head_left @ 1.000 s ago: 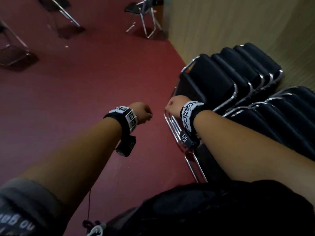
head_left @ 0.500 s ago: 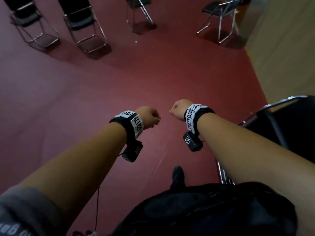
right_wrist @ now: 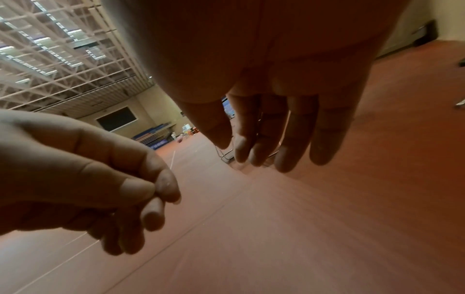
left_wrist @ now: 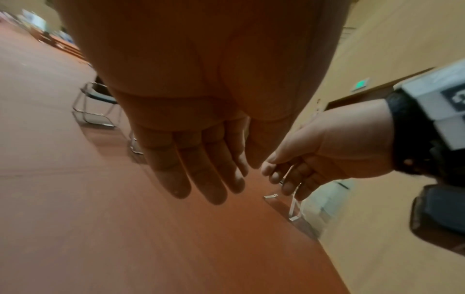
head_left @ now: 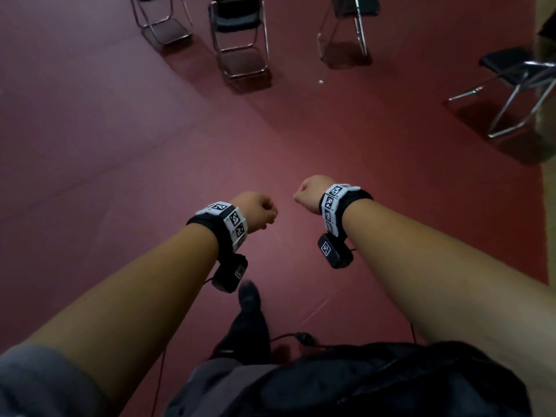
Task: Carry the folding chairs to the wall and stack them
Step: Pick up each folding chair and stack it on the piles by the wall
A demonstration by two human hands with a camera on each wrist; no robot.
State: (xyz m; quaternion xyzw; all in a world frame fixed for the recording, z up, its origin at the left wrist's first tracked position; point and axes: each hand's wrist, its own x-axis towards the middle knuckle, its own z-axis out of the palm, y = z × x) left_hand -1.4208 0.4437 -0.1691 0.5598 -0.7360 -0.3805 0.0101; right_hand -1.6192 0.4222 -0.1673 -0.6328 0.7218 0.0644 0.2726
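Red flooring (head_left: 150, 182) stretches between the person and the folding chairs yet to be fetched, and both hands hang over it with nothing in them. The left hand (head_left: 258, 210) has its fingers (left_wrist: 181, 179) nearly straight and relaxed in its own wrist view, though from the right wrist view it looks loosely curled, thumb resting against the forefinger; either way it holds nothing. The right hand (head_left: 310, 191) is the same: fingers (right_wrist: 289, 139) hanging long and loose, no grip on anything. Taking the middle folding chair (head_left: 239, 37) as the landmark, it stands unfolded straight ahead of the hands and well apart from them, its chrome frame upright and its dark seat level. To its left is another folding chair (head_left: 162, 22), to its right a third (head_left: 346, 28), and farther right again, near the pale wall (head_left: 546, 121), a fourth folding chair (head_left: 511, 82) stands at an angle. One dark shoe (head_left: 248, 296) is forward, below the hands, pointing toward the middle chair. Both hands lie about equally far from that chair, the left a shade more in line with it; I'd judge the coming move to be a walk across to it, then folding it before carrying.
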